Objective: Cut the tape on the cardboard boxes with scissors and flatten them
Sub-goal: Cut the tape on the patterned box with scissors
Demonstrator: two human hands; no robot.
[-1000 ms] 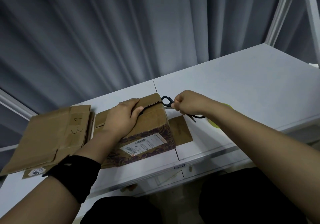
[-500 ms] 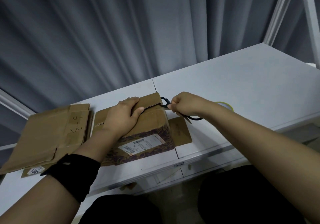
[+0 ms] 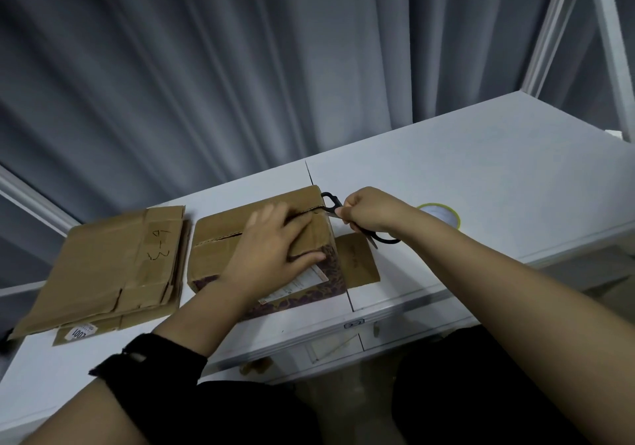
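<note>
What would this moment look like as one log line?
left hand: presses cardboard box | right hand: grips scissors by top seam | flattened boxes: stacked beside

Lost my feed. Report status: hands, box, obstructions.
Left hand pressing box top. Right hand gripping scissors at right end of seam. Flattened stack left, tape roll right, both clear of the cut.

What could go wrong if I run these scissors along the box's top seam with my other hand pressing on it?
1. The left hand lies across the seam, in the path of the scissors held by the right hand. The blade could reach those fingers, so move that hand off the seam first.
2. The cardboard box sits close to the front edge of the table. A hard push might slide it.
</note>
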